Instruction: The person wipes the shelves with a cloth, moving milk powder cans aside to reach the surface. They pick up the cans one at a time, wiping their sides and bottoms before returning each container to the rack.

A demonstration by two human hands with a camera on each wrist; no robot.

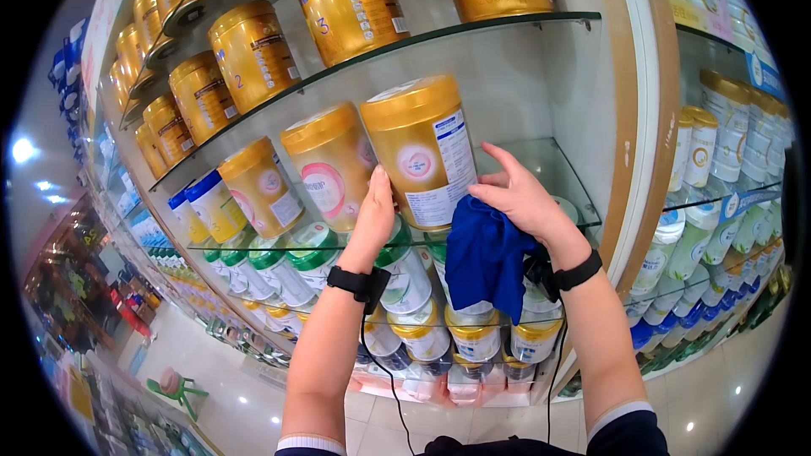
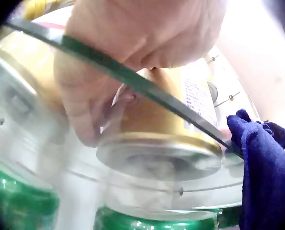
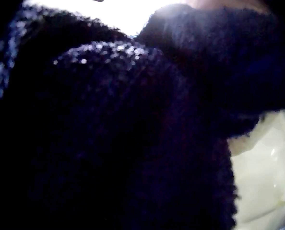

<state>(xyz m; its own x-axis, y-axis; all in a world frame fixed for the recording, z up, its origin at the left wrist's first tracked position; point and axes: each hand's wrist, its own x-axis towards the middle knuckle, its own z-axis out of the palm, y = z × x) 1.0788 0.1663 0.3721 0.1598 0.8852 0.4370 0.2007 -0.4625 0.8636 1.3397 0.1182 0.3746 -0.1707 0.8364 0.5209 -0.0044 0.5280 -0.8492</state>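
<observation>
A gold milk powder can (image 1: 418, 152) with a gold lid stands at the front of the middle glass shelf. My left hand (image 1: 375, 218) lies along its left side, fingers extended between it and the neighbouring gold can (image 1: 325, 169). The left wrist view shows those fingers beside the can's lower wall (image 2: 152, 120), seen past the glass edge. To the right of the can, my right hand (image 1: 524, 198) holds a bunched blue cloth (image 1: 490, 253), thumb and forefinger spread near the label. The cloth hangs below the shelf edge and fills most of the right wrist view as dark fabric (image 3: 118, 120).
The glass shelf edge (image 2: 147, 88) runs just in front of the cans. Above is another glass shelf (image 1: 473, 27) with gold cans. Green-lidded cans (image 1: 312, 245) stand below. A white upright post (image 1: 646, 76) borders the bay at right, beyond which are more stocked shelves.
</observation>
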